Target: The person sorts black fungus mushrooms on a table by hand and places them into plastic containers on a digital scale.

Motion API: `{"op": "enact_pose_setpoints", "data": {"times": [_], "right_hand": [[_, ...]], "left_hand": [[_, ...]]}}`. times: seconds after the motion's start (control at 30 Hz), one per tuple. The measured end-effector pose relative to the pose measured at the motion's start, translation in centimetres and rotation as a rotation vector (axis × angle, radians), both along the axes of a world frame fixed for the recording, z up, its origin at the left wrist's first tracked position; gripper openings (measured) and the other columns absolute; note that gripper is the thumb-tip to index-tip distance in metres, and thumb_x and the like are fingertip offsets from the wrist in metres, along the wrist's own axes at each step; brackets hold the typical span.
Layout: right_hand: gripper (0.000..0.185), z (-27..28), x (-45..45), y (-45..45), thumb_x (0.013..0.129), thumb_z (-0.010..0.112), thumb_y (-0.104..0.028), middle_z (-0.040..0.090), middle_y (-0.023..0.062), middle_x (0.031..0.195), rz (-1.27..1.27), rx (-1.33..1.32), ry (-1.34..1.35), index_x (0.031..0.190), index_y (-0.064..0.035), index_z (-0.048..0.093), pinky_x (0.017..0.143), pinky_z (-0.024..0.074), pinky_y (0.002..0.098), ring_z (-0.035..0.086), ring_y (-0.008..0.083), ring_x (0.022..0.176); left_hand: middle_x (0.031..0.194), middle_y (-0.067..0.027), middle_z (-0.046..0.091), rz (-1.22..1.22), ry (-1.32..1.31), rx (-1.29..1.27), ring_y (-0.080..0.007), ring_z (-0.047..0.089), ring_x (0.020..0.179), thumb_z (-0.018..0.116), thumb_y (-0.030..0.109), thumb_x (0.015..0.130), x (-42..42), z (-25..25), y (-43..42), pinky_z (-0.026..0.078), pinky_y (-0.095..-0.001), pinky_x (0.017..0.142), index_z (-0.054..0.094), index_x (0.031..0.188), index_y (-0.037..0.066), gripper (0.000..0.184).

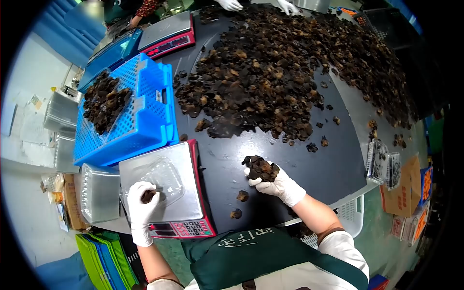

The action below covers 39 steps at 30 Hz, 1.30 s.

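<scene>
In the head view, my gloved left hand (pixel 140 208) is closed around a small dark wood ear mushroom (pixel 148 195). It is over a clear plastic tray (pixel 169 176) lying on the steel plate of a red scale (pixel 194 205). My gloved right hand (pixel 284 187), palm up above the dark table, has its fingers curled round a handful of wood ear mushrooms (pixel 262 170). Two loose pieces (pixel 242 195) rest on the table between my hands. Beyond them spreads a large heap of the same brown-black mushrooms (pixel 270 77).
Left of the heap stands a blue crate (pixel 162 116), with a filled clear tray (pixel 104 104) on top. Stacked empty plastic trays (pixel 100 193) stand beside the scale. A second red scale (pixel 169 36) is farther back. Other people's gloved hands (pixel 229 5) work at the far edge.
</scene>
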State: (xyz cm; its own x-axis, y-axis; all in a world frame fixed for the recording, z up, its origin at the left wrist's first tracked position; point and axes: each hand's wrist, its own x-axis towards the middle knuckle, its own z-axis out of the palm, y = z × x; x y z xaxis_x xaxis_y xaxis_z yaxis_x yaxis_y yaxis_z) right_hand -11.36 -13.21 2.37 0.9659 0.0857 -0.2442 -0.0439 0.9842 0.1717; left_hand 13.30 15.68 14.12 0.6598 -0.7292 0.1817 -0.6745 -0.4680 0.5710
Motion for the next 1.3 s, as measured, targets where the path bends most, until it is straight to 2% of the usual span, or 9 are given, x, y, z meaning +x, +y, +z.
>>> {"op": "enact_pose_setpoints", "data": {"times": [0.2,0.3,0.43,0.6,0.77,0.83,0.9,1.03,1.3], "right_hand": [[0.041,7.3,8.9,3.8,0.085,0.066,-0.02,0.064,0.0093,0.1,0.087,-0.832,-0.004,0.121,-0.0053,0.053,0.05,0.0414,0.021,0.06,0.0111,0.074],[0.03,9.8,13.5,6.8,0.083,0.069,-0.017,0.068,0.0093,0.101,-0.092,-1.469,-0.189,0.107,-0.0009,0.064,0.086,0.0497,0.0301,0.065,0.0177,0.095],[0.033,8.5,18.2,11.1,0.075,0.068,-0.017,0.064,0.013,0.096,-0.363,-1.864,-0.245,0.105,-0.0047,0.062,0.084,0.0498,0.0383,0.063,0.0297,0.094],[0.059,5.9,19.8,13.3,0.075,0.068,-0.035,0.053,0.0115,0.114,-0.293,-2.626,-0.28,0.124,-0.0067,0.053,0.085,0.0384,0.0442,0.049,0.0295,0.096],[0.065,7.2,17.6,12.4,0.073,0.069,-0.035,0.053,0.0141,0.122,-0.463,-2.397,-0.228,0.129,-0.0076,0.05,0.094,0.039,0.0498,0.049,0.0367,0.111],[0.039,9.5,16.0,8.8,0.073,0.065,-0.024,0.064,0.0163,0.096,-0.653,-2.278,-0.221,0.105,-0.0022,0.061,0.08,0.0488,0.0421,0.061,0.033,0.09],[0.029,8.5,13.8,5.5,0.077,0.059,-0.02,0.064,0.0158,0.08,-0.332,-2.373,-0.027,0.1,-0.0026,0.065,0.071,0.0502,0.0428,0.062,0.0318,0.072],[0.024,0.3,7.0,0.2,0.079,0.061,-0.019,0.066,0.0087,0.095,-0.394,-2.872,0.08,0.1,-0.0103,0.068,0.082,0.0477,0.0409,0.06,0.03,0.09],[0.019,-0.3,-5.7,-4.5,0.08,0.058,-0.006,0.061,0.011,0.093,-0.051,-2.601,0.29,0.098,-0.0073,0.064,0.08,0.0463,0.0402,0.056,0.031,0.089]], "left_hand": [[0.111,-0.0122,0.055,0.018,0.014,-0.07,-0.0292,0.055,0.104,0.08,0.008,0.064,-0.7,-3.4,-1.5,0.046,-0.0374,0.092,0.063,0.103,0.007,0.043],[0.121,-0.0126,0.051,-0.011,-0.019,-0.151,-0.027,0.054,0.11,0.075,0.005,0.066,-0.9,-3.4,-1.6,0.045,-0.036,0.094,0.058,0.112,0.005,0.05],[0.128,-0.0121,0.049,0.121,-0.195,-0.209,-0.023,0.052,0.116,0.071,0.001,0.072,0.0,-4.4,0.3,0.044,-0.0335,0.097,0.054,0.117,0.002,0.048],[0.138,-0.0199,0.043,0.277,-0.213,-0.074,-0.0355,0.043,0.128,0.071,0.005,0.074,1.5,-5.7,2.3,0.036,-0.0429,0.107,0.052,0.127,0.003,0.056],[0.141,-0.0213,0.04,0.374,-0.097,-0.088,-0.0363,0.039,0.132,0.066,0.01,0.08,1.0,-6.0,3.5,0.03,-0.0433,0.111,0.045,0.136,0.001,0.06],[0.142,-0.0218,0.039,0.406,-0.166,-0.122,-0.0354,0.036,0.134,0.062,0.015,0.086,0.5,-5.5,3.3,0.028,-0.0427,0.112,0.041,0.139,0.0,0.059],[0.142,-0.0213,0.039,0.42,-0.162,-0.212,-0.0348,0.036,0.134,0.059,0.015,0.089,0.6,-5.7,3.7,0.028,-0.0422,0.112,0.039,0.14,-0.001,0.057],[0.141,-0.0196,0.04,0.492,-0.125,-0.213,-0.0323,0.039,0.131,0.044,0.004,0.094,0.7,-5.6,4.5,0.029,-0.0401,0.111,0.04,0.138,-0.001,0.044],[0.132,-0.0165,0.047,0.496,-0.15,-0.45,-0.0276,0.047,0.122,0.047,-0.001,0.088,-4.0,-1.7,1.8,0.036,-0.0391,0.104,0.051,0.124,-0.002,0.037]]}}
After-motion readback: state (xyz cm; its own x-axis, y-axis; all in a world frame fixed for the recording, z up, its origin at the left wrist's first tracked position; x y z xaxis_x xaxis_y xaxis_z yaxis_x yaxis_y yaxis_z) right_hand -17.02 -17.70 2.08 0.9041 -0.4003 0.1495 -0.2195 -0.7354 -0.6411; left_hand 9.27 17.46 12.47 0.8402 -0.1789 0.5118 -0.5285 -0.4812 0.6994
